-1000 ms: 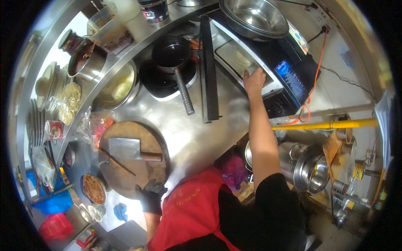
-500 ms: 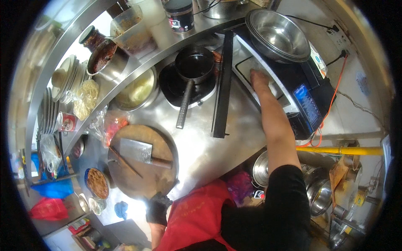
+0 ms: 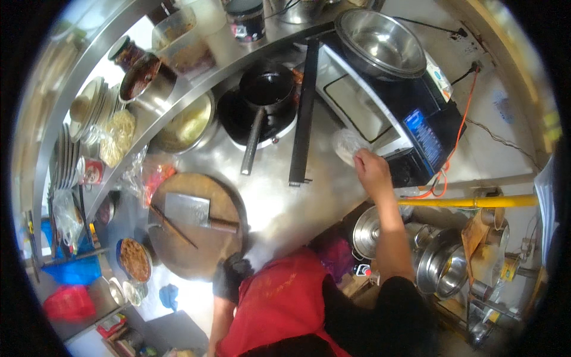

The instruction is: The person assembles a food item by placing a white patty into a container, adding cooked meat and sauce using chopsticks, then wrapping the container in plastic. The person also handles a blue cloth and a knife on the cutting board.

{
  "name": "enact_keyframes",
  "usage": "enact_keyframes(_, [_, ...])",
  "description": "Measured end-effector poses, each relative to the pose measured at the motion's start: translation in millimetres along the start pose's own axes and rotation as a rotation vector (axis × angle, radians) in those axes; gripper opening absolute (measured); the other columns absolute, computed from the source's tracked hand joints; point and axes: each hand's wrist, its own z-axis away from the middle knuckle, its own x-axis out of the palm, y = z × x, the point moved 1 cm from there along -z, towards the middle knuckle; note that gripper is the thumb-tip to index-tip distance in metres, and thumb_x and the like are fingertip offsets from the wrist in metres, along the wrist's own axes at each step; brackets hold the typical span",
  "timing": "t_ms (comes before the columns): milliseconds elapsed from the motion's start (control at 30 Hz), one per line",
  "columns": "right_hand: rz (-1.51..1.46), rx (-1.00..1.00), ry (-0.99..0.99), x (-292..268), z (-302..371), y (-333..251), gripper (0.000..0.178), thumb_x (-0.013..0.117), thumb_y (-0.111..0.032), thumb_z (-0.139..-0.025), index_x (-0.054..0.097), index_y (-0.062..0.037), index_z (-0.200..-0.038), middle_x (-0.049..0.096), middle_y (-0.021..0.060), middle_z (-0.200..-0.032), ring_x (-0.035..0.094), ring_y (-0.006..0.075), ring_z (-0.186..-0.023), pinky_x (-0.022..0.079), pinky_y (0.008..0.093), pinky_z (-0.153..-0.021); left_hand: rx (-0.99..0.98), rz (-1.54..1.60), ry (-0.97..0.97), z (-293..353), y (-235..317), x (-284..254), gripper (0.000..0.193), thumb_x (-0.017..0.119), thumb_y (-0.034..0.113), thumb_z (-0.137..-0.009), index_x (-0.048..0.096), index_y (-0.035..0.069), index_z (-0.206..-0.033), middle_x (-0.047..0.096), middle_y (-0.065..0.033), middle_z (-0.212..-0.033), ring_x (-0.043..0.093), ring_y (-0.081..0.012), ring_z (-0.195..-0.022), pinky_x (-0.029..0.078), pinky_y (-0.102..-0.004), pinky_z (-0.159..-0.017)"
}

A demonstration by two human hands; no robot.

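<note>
My bare right hand (image 3: 373, 168) is closed on the near edge of a whitish clear plastic bag (image 3: 349, 146). What is inside the bag I cannot make out. The bag is just outside a black microwave oven (image 3: 437, 98), whose door (image 3: 304, 119) hangs wide open and whose pale inside shows. In a black glove, my left hand (image 3: 232, 275) is low by the near rim of a round wooden chopping board (image 3: 178, 253); its fingers are too dark to read. On the board lie a cleaver (image 3: 188, 210) and a thin brown stick (image 3: 173, 226).
Left of the microwave door, a dark saucepan (image 3: 266, 88) sits on a hotplate (image 3: 231, 116). Steel bowls (image 3: 380, 41) are stacked on the microwave. A metal shelf with plates (image 3: 89, 110) runs along the back left. Pots (image 3: 443, 262) stand below at right.
My right hand has come out of the microwave toward me, and the plastic bag now shows in its grip. My left hand stays by the board. The whole view has shifted slightly.
</note>
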Motion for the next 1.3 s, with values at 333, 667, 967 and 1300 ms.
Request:
enact_keyframes(333, [-0.290,-0.462,-0.952,-44.1,77.0,-164.6,0.013,0.067,-0.016,-0.093,0.064,-0.0039,-0.094,0.063,0.0208,-0.080,0.064,0.0382,-0.074,0.049,0.0452,-0.065,0.006,-0.232,-0.328,-23.2,25.8,35.5,0.069,0.057,0.037,-0.106,0.028,0.004,-0.160,0.061,-0.0193,-0.138,0.062,-0.0254,-0.123,0.051,-0.0383,-0.103])
enact_keyframes(667, [-0.436,-1.266,-0.986,52.5,150.8,-411.6,0.018,0.061,-0.015,-0.091,0.065,-0.0106,-0.108,0.062,0.0105,-0.086,0.064,0.0323,-0.086,0.050,0.0411,-0.072,-0.015,0.616,-0.453,31.9,0.9,-132.2,0.038,0.054,0.018,-0.106,0.056,0.000,-0.139,0.065,-0.0139,-0.132,0.063,-0.0218,-0.120,0.052,-0.0349,-0.104])
enact_keyframes(967, [-0.480,-0.822,-1.124,129.5,147.6,-572.6,0.029,0.063,-0.003,-0.091,0.062,-0.0030,-0.120,0.057,0.0120,-0.088,0.060,0.0299,-0.079,0.050,0.0396,-0.072,0.241,0.678,-0.037,155.2,24.1,-245.9,0.043,0.064,0.013,-0.100,0.054,0.004,-0.141,0.063,-0.0113,-0.134,0.063,-0.0199,-0.117,0.052,-0.0362,-0.103])
enact_keyframes(1300, [-0.777,-0.469,-1.171,281.7,159.9,-600.7,0.011,0.069,-0.003,-0.095,0.063,-0.0009,-0.104,0.064,-0.0007,-0.087,0.056,0.0046,-0.076,0.046,0.0225,-0.068,0.479,0.002,-0.039,172.0,38.0,-282.3,0.075,0.074,0.010,-0.089,0.038,-0.001,-0.154,0.049,-0.0128,-0.152,0.050,-0.0238,-0.136,0.039,-0.0366,-0.116])
